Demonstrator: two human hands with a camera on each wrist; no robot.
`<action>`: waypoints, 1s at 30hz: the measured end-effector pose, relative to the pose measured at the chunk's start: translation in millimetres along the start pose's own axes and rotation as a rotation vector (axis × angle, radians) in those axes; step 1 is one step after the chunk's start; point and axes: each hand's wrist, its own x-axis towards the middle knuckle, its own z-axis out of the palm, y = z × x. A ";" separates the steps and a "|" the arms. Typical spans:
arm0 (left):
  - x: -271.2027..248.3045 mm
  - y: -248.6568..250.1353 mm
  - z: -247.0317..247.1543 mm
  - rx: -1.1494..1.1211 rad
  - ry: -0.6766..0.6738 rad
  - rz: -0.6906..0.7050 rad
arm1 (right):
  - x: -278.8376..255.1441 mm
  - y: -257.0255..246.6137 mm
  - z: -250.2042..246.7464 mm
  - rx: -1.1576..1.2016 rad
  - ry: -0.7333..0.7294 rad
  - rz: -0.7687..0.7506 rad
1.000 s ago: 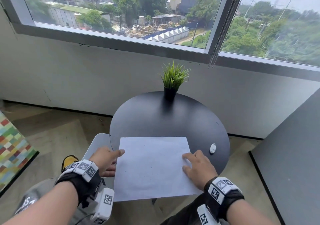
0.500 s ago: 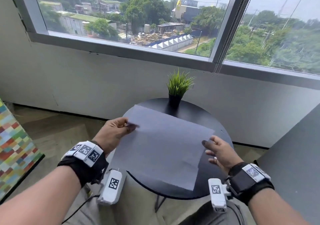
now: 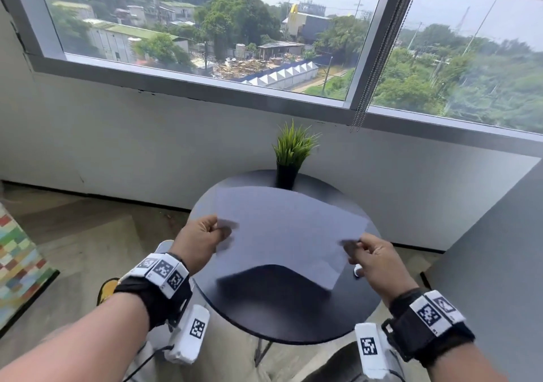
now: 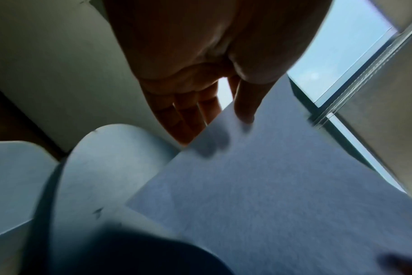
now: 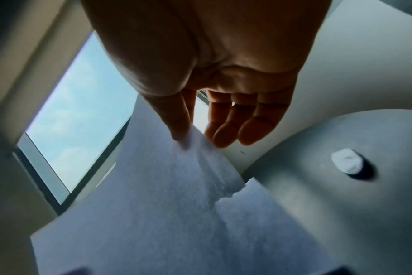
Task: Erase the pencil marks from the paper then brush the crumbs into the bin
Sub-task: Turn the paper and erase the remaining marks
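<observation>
A white sheet of paper (image 3: pixel 282 228) is lifted above the round black table (image 3: pixel 293 317), sagging in the middle. My left hand (image 3: pixel 219 234) pinches its left edge between thumb and fingers; in the left wrist view the thumb (image 4: pixel 245 109) lies on the paper (image 4: pixel 270 186). My right hand (image 3: pixel 357 249) pinches the right edge; the right wrist view shows the thumb (image 5: pixel 176 122) on the paper (image 5: pixel 165 204), with the other fingers under it. A small white eraser (image 3: pixel 357 270) lies on the table just under my right hand, and it shows as the eraser (image 5: pixel 346 161) in the right wrist view.
A potted green plant (image 3: pixel 291 152) stands at the table's far edge, before the wall and window. A white bin (image 3: pixel 164 248) sits on the floor left of the table, mostly behind my left hand. A colourful rug (image 3: pixel 17 264) lies far left, a grey panel (image 3: pixel 499 249) at right.
The paper lay flat on the table a second ago with my hands resting at its sides. Both hands have since pinched its edges and lifted it off the table.
</observation>
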 end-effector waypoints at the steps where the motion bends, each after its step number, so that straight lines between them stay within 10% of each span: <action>1: -0.9 -4.1 -0.4 0.026 0.003 -0.020 | 1.1 4.2 2.5 0.000 0.009 0.019; 14: 5.7 -24.8 -1.4 0.357 -0.006 -0.184 | 42.4 34.9 -28.7 -0.158 -0.028 0.163; 24: -9.1 -53.6 13.3 0.728 -0.088 -0.158 | 37.9 95.7 -23.7 -0.843 -0.149 0.292; 30: -29.1 -58.7 22.0 1.227 -0.432 0.007 | 45.1 94.2 -20.0 -0.914 -0.126 0.274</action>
